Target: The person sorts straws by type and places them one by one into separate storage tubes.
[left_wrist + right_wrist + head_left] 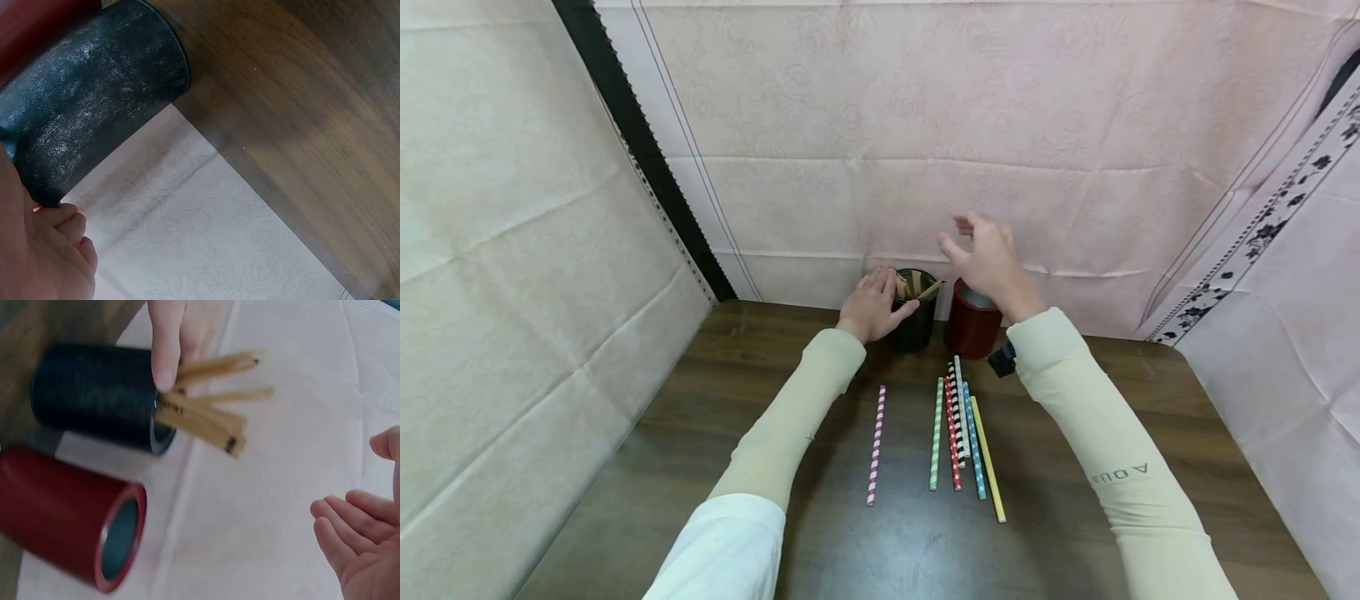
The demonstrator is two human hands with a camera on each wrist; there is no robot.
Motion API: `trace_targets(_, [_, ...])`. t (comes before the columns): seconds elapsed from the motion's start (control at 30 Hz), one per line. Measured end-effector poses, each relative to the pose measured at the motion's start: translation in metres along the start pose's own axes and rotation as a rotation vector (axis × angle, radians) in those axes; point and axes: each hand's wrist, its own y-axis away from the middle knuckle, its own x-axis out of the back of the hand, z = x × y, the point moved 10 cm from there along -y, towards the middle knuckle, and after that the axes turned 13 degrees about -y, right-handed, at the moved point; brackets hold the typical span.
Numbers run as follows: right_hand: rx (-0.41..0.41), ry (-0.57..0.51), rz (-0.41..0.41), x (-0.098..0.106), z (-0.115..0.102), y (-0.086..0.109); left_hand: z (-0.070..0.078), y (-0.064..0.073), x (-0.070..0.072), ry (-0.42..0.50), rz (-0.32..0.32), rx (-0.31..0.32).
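Observation:
My left hand (pixel 877 304) holds the black cup (pixel 914 329) at its rim from the left. In the right wrist view the thumb lies over the cup's rim, with the other fingers behind. Several flat tan sticks (pixel 206 419) with dark marks poke out of that cup. Beside it stands the red cup (pixel 973 325), its mouth unfilled in the right wrist view. Above the red cup my right hand (pixel 988 258) is raised, fingers loosely bent and holding nothing. The left wrist view shows the black cup's speckled side (pixel 94 100) with fingers (pixel 69 228) at its rim.
Several patterned paper straws (pixel 958 425) lie in a loose bunch on the brown wooden table (pixel 715 467). A pink striped straw (pixel 877 446) lies apart to their left. Pale cloth (pixel 887 125) hangs close behind the cups. Cloth walls also stand at both sides.

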Motion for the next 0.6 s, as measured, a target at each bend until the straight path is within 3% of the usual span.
trace_targets(0.33, [-0.009, 0.207, -0.162, 0.022, 0.009, 0.003, 0.0, 0.0, -0.001, -0.009, 0.005, -0.01])
trace_targets(0.6, [0.048, 0.297, -0.247, 0.033, 0.027, 0.009, 0.001, 0.0, 0.001, -0.005, 0.004, -0.006])
